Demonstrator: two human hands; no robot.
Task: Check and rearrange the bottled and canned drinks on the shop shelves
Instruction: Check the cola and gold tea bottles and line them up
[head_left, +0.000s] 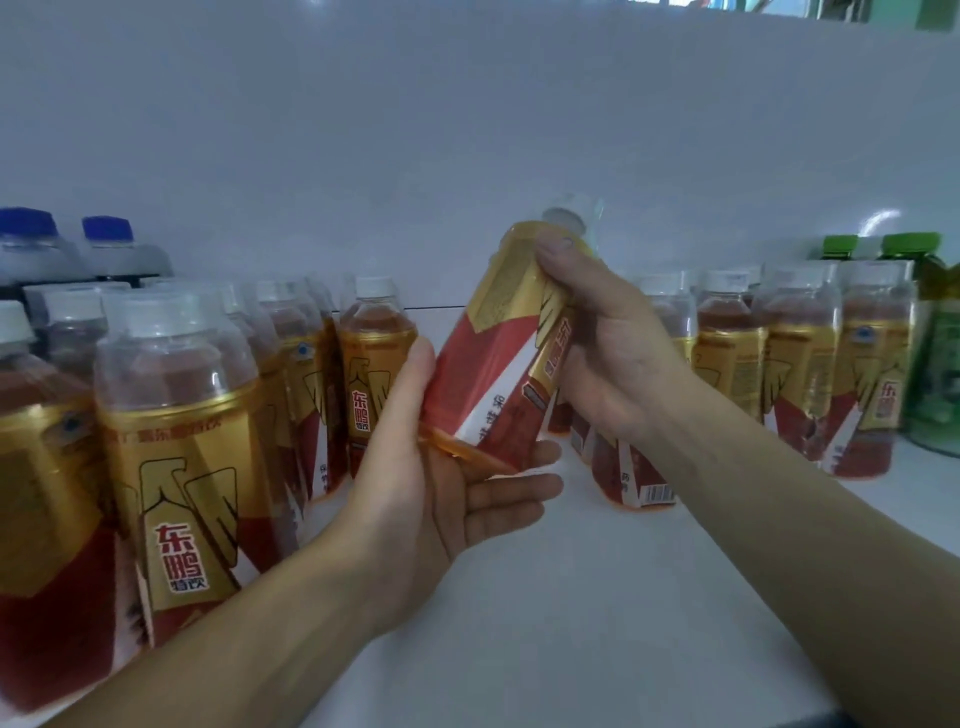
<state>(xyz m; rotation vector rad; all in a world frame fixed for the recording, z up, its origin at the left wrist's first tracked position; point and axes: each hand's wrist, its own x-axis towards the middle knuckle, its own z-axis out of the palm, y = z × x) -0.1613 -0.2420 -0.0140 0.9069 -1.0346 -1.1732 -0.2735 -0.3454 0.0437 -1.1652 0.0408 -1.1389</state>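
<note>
**Single bottle under inspection, centre of frame**

The tilted bottle (488, 364) is held above the shelf (571, 613), between the left rows (182, 441) and the right rows (805, 364). My right hand (613, 358) grips its shoulder. My left hand (447, 493), fingers straight, cradles its base. I judge this the checking step. Next it needs standing upright in the central gap.

Big bottle (182, 467), lower left: red words 东鹏特饮. Small bottle (371, 384), middle: same 东鹏特饮. Far-right bottle (878, 395): 东鹏. Tilted bottle (493, 358), centre: sideways 东, rest too blurry. Other small print unreadable.
</note>
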